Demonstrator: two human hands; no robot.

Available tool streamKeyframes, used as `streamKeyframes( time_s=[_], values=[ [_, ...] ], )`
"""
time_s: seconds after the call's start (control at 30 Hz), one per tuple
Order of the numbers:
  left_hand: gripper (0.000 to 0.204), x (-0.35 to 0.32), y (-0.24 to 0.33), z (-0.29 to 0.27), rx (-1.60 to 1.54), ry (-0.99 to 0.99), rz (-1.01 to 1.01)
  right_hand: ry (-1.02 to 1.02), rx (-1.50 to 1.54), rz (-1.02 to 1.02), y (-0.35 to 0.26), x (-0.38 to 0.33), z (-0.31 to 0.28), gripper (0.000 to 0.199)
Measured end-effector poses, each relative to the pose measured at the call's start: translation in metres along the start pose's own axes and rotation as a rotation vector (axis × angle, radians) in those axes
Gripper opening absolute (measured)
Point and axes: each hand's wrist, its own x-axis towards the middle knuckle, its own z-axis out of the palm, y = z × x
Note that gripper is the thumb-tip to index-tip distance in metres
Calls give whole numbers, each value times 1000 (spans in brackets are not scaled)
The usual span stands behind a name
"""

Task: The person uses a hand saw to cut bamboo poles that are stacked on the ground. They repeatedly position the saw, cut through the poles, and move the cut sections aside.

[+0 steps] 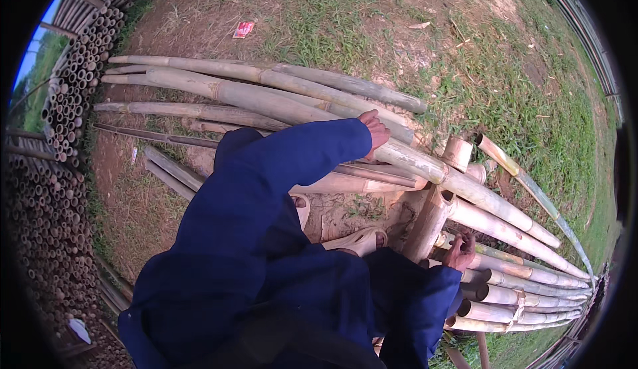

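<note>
A long, pale bamboo pole (478,195) slants from the upper left down to the right, partly covered by my left sleeve. My left hand (376,131) is closed over its upper side, fingers curled against it. Beneath the pole, a thick short bamboo log (425,226) lies crosswise. My right hand (459,253) is closed just right of that log, above the ends of several bamboo poles (518,296). Its fingers are curled, and I cannot make out what is in them. Short cut bamboo pieces (457,152) are beside the long pole.
More bamboo poles (232,96) lie on the ground at the upper left. Stacked bamboo (60,223) fills the left side. A curved greenish pole (541,196) bends away at the right. A red wrapper (244,30) lies on the dirt. My feet in light clogs (359,241) are beside the log.
</note>
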Motion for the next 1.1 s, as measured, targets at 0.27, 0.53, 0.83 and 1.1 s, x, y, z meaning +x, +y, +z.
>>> streamKeyframes(
  time_s=[0.27,0.53,0.83,1.1],
  values=[
    [61,-226,-217,-3,145,-216,-303,-31,130,-114,-3,8,0,30],
    [86,-365,-283,75,102,291,-1320,-181,1,-259,-58,-16,30,17],
    [38,-341,-228,244,-523,574,-1153,-523,-298,-681,-112,-29,150,28],
    [24,-268,-211,82,-829,625,-799,-774,-729,-791,-69,-33,209,59]
  ],
)
